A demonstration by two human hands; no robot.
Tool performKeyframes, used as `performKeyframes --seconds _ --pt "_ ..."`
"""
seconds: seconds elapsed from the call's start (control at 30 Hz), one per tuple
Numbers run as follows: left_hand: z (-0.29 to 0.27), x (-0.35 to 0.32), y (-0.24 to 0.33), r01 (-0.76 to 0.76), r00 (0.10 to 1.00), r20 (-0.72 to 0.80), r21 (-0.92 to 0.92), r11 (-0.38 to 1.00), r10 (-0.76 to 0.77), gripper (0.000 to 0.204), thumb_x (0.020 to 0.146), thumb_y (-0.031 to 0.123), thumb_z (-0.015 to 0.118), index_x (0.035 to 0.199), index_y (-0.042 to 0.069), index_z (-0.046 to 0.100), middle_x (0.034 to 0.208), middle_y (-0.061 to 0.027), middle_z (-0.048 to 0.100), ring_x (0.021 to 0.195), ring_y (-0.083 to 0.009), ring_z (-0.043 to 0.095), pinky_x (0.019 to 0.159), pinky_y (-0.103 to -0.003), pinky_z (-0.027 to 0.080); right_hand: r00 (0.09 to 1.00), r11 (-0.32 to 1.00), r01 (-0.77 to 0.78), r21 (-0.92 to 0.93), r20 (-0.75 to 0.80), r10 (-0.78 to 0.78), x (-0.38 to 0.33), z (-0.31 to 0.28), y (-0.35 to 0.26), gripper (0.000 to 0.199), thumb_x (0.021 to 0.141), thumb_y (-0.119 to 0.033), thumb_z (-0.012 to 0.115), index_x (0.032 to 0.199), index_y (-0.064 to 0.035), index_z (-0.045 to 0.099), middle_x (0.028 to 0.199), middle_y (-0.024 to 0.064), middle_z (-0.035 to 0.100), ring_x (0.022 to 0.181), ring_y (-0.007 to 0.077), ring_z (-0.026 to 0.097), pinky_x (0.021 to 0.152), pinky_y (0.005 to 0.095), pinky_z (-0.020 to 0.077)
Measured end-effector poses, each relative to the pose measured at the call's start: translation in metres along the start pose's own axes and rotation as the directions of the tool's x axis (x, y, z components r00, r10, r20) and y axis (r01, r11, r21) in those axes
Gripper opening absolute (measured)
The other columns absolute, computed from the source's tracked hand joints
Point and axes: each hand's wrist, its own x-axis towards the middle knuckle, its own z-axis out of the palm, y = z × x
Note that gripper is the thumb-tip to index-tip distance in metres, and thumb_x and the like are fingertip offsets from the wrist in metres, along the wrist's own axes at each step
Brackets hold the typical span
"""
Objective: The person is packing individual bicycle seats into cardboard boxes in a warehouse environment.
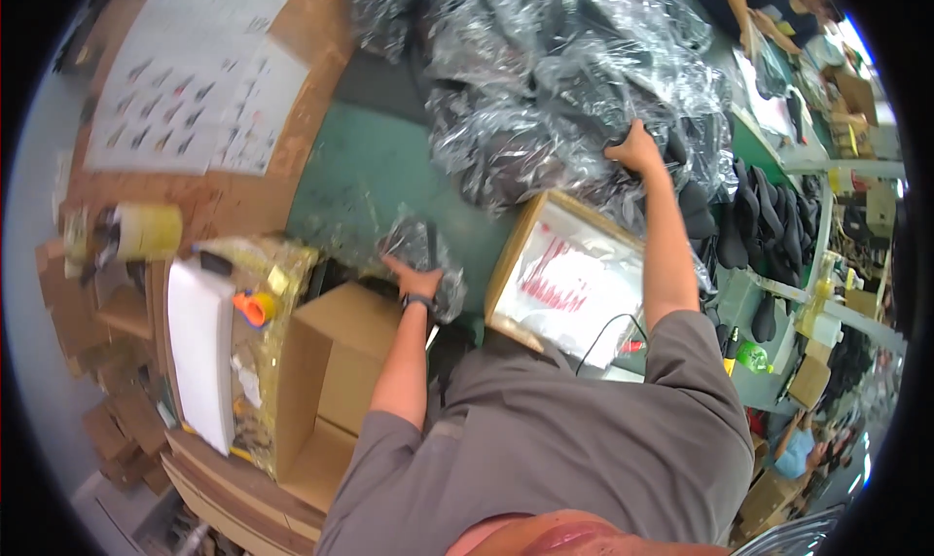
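Observation:
My left hand (416,280) is closed on a clear plastic bag (413,240) with something dark inside, low over the green tabletop (365,167). Stretched out to the far right, my right hand (637,151) grips the edge of a large heap of plastic-wrapped black saddles (545,79). Its fingertips are partly hidden in the shiny film, and which saddle they hold is hard to make out. Between my arms stands a wood-framed box (569,274) with a white top and red marks.
An open cardboard box (336,391) stands left of my body, beside a white foam block (201,352) and an orange tape roll (255,309). Unwrapped black saddles (764,215) are stacked at the right. Another person (769,11) handles a bag at the far right.

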Motion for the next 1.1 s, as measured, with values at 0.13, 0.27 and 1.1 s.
performKeyframes --seconds 0.13,0.27,1.1 --pt "-0.086 -0.047 0.033 0.331 0.806 0.548 -0.730 0.597 0.223 0.081 0.080 0.007 0.085 0.146 -0.002 0.038 0.131 -0.0178 0.063 0.113 -0.0276 0.067 0.092 -0.045 0.060 0.955 0.908 0.050 0.415 0.245 -0.165 -0.052 -0.040 -0.047 0.047 0.078 -0.030 0.085 0.110 0.0023 0.073 0.101 0.0116 0.076 0.093 0.0244 0.069 0.087 0.0391 0.0512" --pt "-0.195 -0.164 -0.014 -0.266 0.921 0.034 -0.674 0.689 0.389 0.132 0.076 0.017 0.091 0.170 0.008 -0.001 0.147 -0.0221 0.057 0.122 -0.0307 0.065 0.107 -0.042 0.051 0.785 0.789 0.587 0.180 -0.364 -0.501 -0.190 0.001 -0.131 0.093 0.080 -0.013 0.084 0.157 0.0052 0.034 0.147 0.0246 0.049 0.122 0.0377 0.059 0.105 0.0436 0.0495" --pt "-0.253 -0.194 -0.764 0.592 0.581 -0.281 -0.498 0.634 -0.764 0.105 0.080 0.031 0.086 0.160 0.002 0.024 0.143 -0.0307 0.058 0.131 -0.0440 0.059 0.112 -0.046 0.048 -0.171 -0.316 0.945 0.088 0.954 -0.246 -0.708 0.581 -0.476 0.020 0.080 -0.017 0.078 0.098 -0.0093 0.080 0.098 0.0172 0.079 0.099 0.0347 0.076 0.085 0.0494 0.0604"
